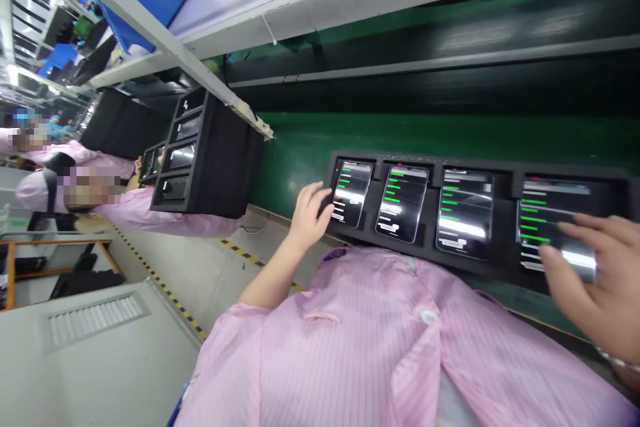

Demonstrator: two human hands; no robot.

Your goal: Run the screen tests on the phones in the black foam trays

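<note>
While the rightmost phone (543,213) lies lit and face up in its slot of the black tray (505,233), at the right of the frame, the right hand (595,267) spreads open low over it. That hand is blurred and grips nothing that shows; I cannot tell whether it touches the glass. A stray fingertip could therefore press something unintended on the screen.

Further left along the row sit the third phone (465,213), the second phone (403,203) and the leftmost phone (353,193), each in its own slot. White glare crosses parts of these screens, so a line of the green and white text could be misread.

Beside the leftmost phone, the left hand (311,213) is open too, fingers loosely bent at the tray's end; contact there is unclear. A careless push could shift the tray, as it sits by the near edge of the green table (295,160), close to the pink shirt (350,333) at bottom centre, whose cloth might catch the rim.

Left of centre stands a black stack of trays (225,153); a wide swing of the left arm could perhaps knock it.
</note>
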